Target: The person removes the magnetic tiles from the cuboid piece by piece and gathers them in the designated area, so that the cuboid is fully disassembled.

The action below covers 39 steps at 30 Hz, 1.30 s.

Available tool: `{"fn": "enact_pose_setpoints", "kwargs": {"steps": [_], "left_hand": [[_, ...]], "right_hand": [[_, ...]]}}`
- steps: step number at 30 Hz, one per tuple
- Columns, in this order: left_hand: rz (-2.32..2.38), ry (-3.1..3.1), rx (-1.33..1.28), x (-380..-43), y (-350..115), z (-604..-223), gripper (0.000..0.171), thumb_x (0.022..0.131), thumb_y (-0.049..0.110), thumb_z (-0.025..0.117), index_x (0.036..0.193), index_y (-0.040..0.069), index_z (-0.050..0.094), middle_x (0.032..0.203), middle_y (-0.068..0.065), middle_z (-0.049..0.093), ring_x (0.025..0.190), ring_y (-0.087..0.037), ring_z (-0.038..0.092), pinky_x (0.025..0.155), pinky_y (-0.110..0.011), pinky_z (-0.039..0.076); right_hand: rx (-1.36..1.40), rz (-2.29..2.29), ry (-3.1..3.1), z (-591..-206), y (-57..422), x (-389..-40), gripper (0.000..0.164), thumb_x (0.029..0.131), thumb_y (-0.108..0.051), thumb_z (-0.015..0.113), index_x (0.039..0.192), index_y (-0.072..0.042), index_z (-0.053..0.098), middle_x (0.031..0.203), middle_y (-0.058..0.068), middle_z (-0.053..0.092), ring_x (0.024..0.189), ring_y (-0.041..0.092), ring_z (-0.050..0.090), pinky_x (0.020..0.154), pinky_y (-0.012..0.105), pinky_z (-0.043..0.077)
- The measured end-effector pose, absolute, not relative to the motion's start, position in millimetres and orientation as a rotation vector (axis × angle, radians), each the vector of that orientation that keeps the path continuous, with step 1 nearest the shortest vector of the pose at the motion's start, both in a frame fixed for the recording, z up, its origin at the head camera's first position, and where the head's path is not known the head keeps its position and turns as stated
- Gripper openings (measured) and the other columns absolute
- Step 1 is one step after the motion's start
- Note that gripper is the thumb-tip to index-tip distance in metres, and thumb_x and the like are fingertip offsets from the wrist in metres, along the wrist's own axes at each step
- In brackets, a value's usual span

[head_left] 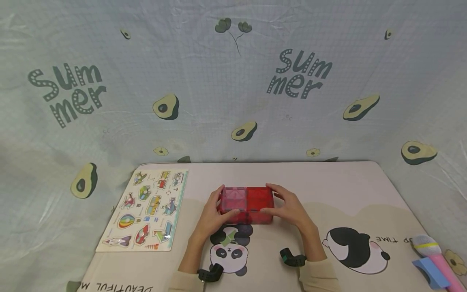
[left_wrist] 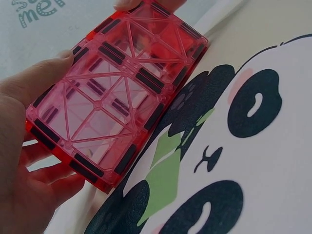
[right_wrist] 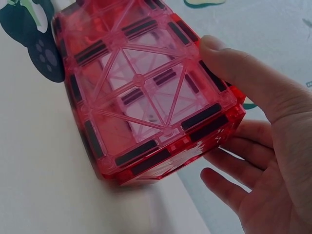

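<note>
A see-through red and pink block of magnetic tiles [head_left: 249, 218] lies on the mat in the head view, with two square faces side by side on top. My left hand [head_left: 213, 213] grips its left end, thumb along the near side and fingers round the far side. At the other end my right hand [head_left: 293, 207] holds it the same way. Both wrist views show the hollow block [left_wrist: 100, 105], with dark magnets along the tile edges and crossed ribs on the faces. Fingers of the left hand show red through the tiles.
A puzzle board [head_left: 146, 211] with vehicle pictures lies at the left. A toy microphone [head_left: 434, 253] and a blue curved block [head_left: 430, 272] are at the right front edge. The mat [head_left: 310, 182] bears panda and dog prints. A patterned cloth [head_left: 204, 81] hangs behind.
</note>
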<state>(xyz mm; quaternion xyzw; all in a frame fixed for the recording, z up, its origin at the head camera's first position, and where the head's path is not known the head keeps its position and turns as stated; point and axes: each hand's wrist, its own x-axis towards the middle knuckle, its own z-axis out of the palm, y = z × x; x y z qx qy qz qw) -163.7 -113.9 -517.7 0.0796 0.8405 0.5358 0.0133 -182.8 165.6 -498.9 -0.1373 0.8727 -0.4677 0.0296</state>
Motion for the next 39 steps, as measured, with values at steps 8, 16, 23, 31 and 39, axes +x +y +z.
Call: {"fn": "enact_pose_setpoints", "kwargs": {"steps": [8,16,23,31,39], "left_hand": [[1.682,2.617,0.261,-162.8,-113.4,-515.6,0.096,0.081,0.043,0.08,0.157,0.015,0.028,0.154,-0.012,0.041,0.142,-0.036,0.044,0.11,-0.054,0.045],[1.671,2.622,0.256,-162.5,-112.9,-514.7,0.096,0.081,0.043,0.08,0.157,0.015,0.028,0.155,-0.012,0.04,0.142,-0.036,0.043,0.111,-0.054,0.044],[1.679,2.621,0.265,-162.2,-113.1,-514.9,0.096,0.082,0.042,0.08,0.158,0.014,0.027,0.155,-0.012,0.041,0.142,-0.036,0.044,0.111,-0.054,0.044],[1.673,2.634,0.259,-161.8,-113.7,-516.6,0.097,0.081,0.046,0.079,0.158,0.015,0.027,0.154,-0.012,0.042,0.141,-0.037,0.045,0.109,-0.055,0.046],[1.676,2.625,0.252,-161.2,-113.3,-514.4,0.097,0.082,0.045,0.079,0.158,0.016,0.027,0.154,-0.012,0.042,0.142,-0.037,0.044,0.109,-0.055,0.046]], "right_hand": [[-0.407,-1.412,2.704,-497.9,165.5,-182.5,0.084,0.076,-0.042,0.085,0.148,-0.019,0.049,0.15,0.011,0.053,0.135,0.04,0.052,0.106,0.058,0.049],[-0.354,-1.388,2.694,-497.7,165.4,-182.8,0.087,0.075,-0.044,0.084,0.15,-0.019,0.048,0.15,0.011,0.053,0.136,0.041,0.05,0.105,0.06,0.049],[-0.353,-1.377,2.698,-497.4,165.2,-183.4,0.087,0.076,-0.044,0.084,0.15,-0.019,0.047,0.151,0.011,0.052,0.135,0.042,0.051,0.104,0.059,0.05],[-0.422,-1.411,2.735,-494.7,163.2,-182.7,0.091,0.073,-0.04,0.088,0.151,-0.022,0.045,0.152,0.011,0.051,0.136,0.043,0.051,0.103,0.06,0.05],[-0.48,-1.413,2.795,-492.8,161.9,-182.5,0.087,0.07,-0.037,0.09,0.145,-0.013,0.051,0.144,0.011,0.053,0.131,0.038,0.054,0.102,0.055,0.052]]}}
